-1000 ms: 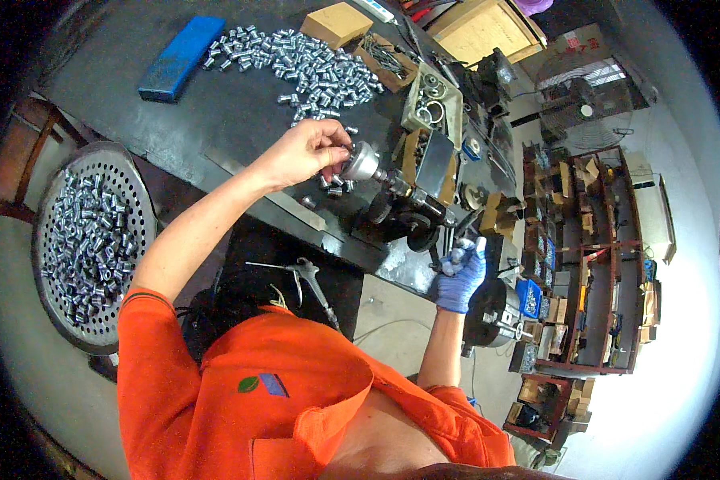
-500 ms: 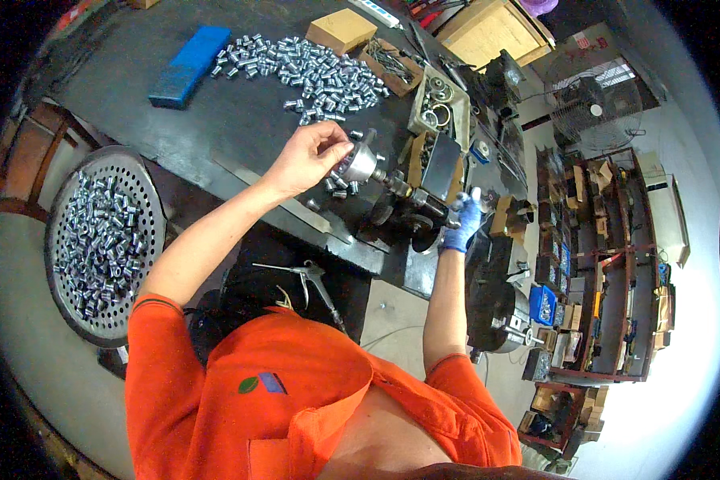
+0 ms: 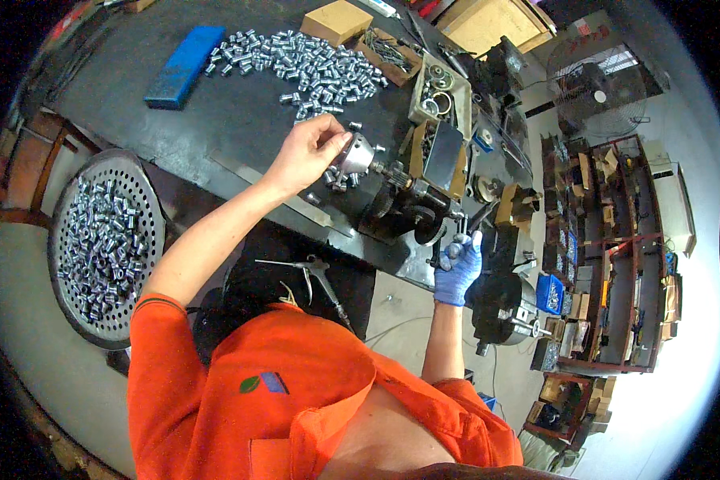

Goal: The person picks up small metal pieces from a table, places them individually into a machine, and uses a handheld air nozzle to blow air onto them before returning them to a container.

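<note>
My bare left hand (image 3: pixel 306 158) is at the open face of a silver metal chuck (image 3: pixel 358 154), thumb and fingertips pinched together. Whatever lies between those fingertips is hidden. The chuck sits on a small dark bench-mounted spindle fixture (image 3: pixel 412 194) near the table's front edge. At the other end of this fixture my right hand (image 3: pixel 458 270), in a blue glove, is closed around a dark crank handle (image 3: pixel 438 258). Small shiny metal sleeves (image 3: pixel 342 182) lie below and behind the chuck.
A large heap of metal sleeves (image 3: pixel 320 74) covers the dark table beyond, beside a blue block (image 3: pixel 186 68) and a tan box (image 3: pixel 336 22). Left of me stands a perforated round tray (image 3: pixel 154 216) of sleeves. An air gun (image 3: pixel 316 276) lies near my body. Shelves (image 3: pixel 608 264) stand right.
My right hand has come down toward me from beside the fixture's end, the crank handle moving with it. My left hand stays pinched at the chuck's face.
</note>
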{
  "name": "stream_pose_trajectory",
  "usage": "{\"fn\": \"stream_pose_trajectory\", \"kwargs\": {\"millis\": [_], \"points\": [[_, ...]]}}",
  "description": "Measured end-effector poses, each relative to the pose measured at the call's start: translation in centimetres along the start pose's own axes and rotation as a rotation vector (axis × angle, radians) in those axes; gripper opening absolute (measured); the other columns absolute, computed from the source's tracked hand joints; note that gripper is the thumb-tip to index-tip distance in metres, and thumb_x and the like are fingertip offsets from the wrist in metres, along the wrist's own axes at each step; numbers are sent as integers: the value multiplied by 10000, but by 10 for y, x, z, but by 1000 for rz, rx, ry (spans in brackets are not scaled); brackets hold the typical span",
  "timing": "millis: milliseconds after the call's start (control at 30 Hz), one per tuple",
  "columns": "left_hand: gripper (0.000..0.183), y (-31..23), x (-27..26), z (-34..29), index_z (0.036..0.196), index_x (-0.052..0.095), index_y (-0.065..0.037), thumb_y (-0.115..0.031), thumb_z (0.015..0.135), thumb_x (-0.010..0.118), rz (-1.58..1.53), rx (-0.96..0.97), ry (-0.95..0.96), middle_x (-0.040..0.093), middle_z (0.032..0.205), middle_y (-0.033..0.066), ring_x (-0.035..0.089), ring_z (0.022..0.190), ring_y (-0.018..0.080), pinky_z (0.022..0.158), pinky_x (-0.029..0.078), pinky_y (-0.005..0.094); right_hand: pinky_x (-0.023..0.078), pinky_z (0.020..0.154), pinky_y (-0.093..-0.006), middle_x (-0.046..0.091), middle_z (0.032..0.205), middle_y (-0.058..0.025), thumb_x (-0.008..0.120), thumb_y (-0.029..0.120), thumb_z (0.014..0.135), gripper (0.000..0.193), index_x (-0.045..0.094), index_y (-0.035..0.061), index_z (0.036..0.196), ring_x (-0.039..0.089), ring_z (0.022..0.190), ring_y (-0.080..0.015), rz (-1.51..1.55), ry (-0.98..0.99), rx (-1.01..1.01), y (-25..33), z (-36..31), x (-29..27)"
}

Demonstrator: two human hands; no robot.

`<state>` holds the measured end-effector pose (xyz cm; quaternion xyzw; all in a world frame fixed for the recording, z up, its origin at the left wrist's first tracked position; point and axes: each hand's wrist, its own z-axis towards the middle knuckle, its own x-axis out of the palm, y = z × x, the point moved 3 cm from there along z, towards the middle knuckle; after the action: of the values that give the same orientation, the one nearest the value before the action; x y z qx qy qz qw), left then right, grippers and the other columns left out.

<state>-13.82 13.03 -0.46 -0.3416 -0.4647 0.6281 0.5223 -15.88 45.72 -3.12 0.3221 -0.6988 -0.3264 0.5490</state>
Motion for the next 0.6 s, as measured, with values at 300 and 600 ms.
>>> {"fn": "stream_pose_trajectory", "kwargs": {"millis": [300, 600], "points": [[162, -9, -4, 5, 822, 548, -41, -192, 879, 538, -22, -209, 70, 522, 626, -7, 478, 503, 48, 410, 352, 199, 304, 356, -203, 446, 530, 50, 541, 315, 868, 239, 575, 99, 770, 389, 399, -60, -220, -41, -1, -41, 98, -19], [206, -8, -13, 5, 861, 565, -14, -220, 857, 566, -113, -284, 104, 548, 605, 28, 486, 477, 53, 401, 354, 187, 237, 341, -189, 408, 520, 45, 526, 358, 881, 297, 530, 100, 734, 324, 395, -39, -65, 136, -249, 45, 59, 51]]}}
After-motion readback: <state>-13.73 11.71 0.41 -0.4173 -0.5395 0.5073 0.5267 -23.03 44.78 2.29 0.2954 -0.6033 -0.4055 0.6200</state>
